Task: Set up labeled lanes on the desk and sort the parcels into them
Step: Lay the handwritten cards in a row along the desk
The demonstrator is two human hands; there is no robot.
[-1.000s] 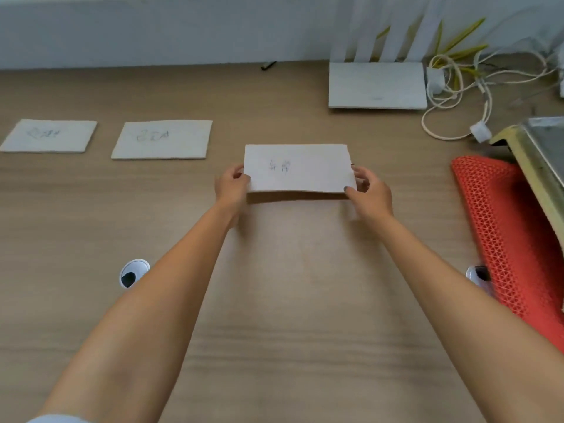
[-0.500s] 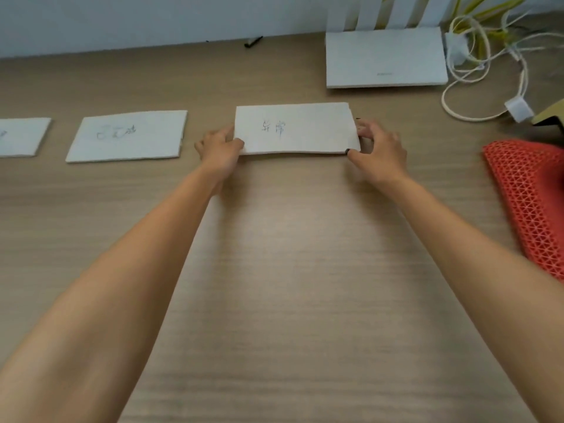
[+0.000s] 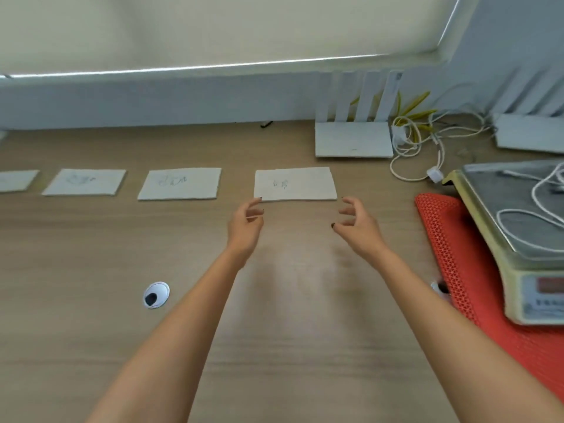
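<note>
Cards line the far part of the desk point(image 3: 274, 315) in a row. From my seat I count four: one cut off by the left edge point(image 3: 16, 180), a second card point(image 3: 84, 182), a third card point(image 3: 180, 183), and the rightmost card point(image 3: 295, 183), each lying flat with faint handwriting I cannot read. The gaps between them are bare wood, so no two touch.

My left hand point(image 3: 245, 228) hangs just short of the rightmost card's near left corner, fingers loosely curled and spread, gripping nothing. My right hand point(image 3: 357, 225) sits off the near right corner in the same way, fingers apart and empty. I cannot tell whether a left fingertip brushes the card's edge; the right is clear of it.

Beyond that card lies a white router point(image 3: 354, 138) with its antennas up, and a tangle of cables point(image 3: 418, 141) beside it. At the right a scale point(image 3: 525, 239) stands on a red mat point(image 3: 451, 254), a white cord coiled on its pan. A round grommet point(image 3: 156, 295) is set into the desk left of my left forearm.
</note>
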